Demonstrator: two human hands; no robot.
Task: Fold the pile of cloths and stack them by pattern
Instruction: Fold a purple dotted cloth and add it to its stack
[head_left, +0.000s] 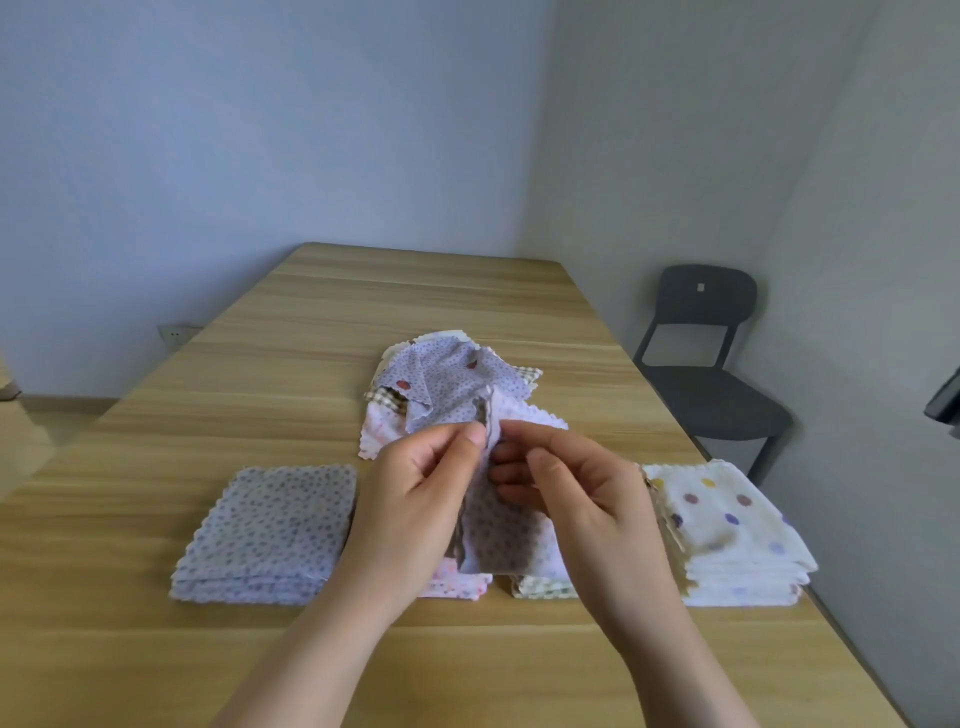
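Both hands hold one lilac cloth with small purple dots (501, 540) upright above the table. My left hand (415, 499) pinches its top edge, and my right hand (576, 493) pinches the same edge from the other side. Behind them lies the loose pile of unfolded cloths (447, 384). A folded stack of lilac dotted cloths (270, 535) sits at the left. A stack of white cloths with big coloured dots (737, 535) sits at the right. Under the held cloth, a pink-patterned stack (460, 584) and a checked stack (545, 587) peek out, mostly hidden.
The wooden table (363, 312) stretches back to the wall. A dark grey chair (711, 364) stands beyond its right edge. A wall socket (174, 332) sits low at the left.
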